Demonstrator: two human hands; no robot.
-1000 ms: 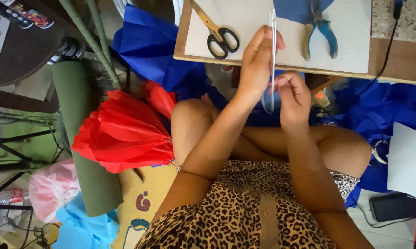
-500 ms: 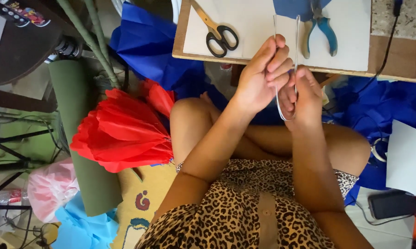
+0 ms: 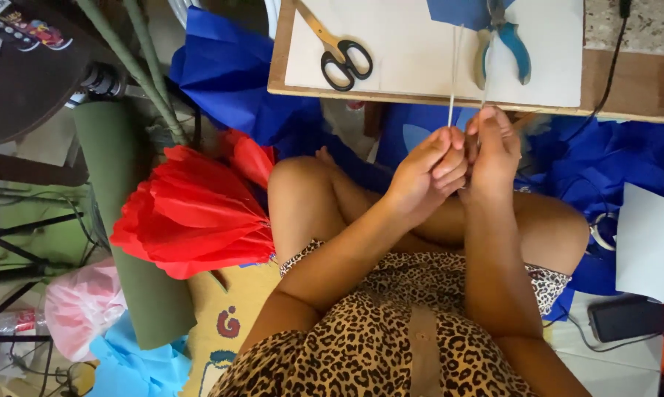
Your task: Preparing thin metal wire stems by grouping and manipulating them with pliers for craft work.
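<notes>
- Left hand [image 3: 427, 173]: fingers curled together, pinching the lower end of a thin pale wire [image 3: 453, 73]; it sits above the crossed legs, touching the other hand.
- Right hand [image 3: 494, 151]: closed in a loose fist, pinching a second strand of the same wire just beside the first; fingertips point toward the board.
- Thin pale wire: two near-parallel strands rise from between the hands and pass over the front edge of the white board [image 3: 420, 66]; whether they join lower down is hidden by the fingers.
- White board: lies on a brown wooden worktop [image 3: 633, 88], beyond the hands.
- Scissors [image 3: 339, 51]: black handles, lying flat on the board, left of the wire.
- Blue-handled pliers [image 3: 505, 44]: lying on the board, just right of the wire strands, partly over a piece of blue paper [image 3: 457, 11].
- Red tissue-paper flower [image 3: 196, 213]: folded and fanned, resting beside the left knee, against a green roll [image 3: 119, 213].
- Blue tissue paper [image 3: 229, 73]: crumpled sheets spread under and around the legs.
</notes>
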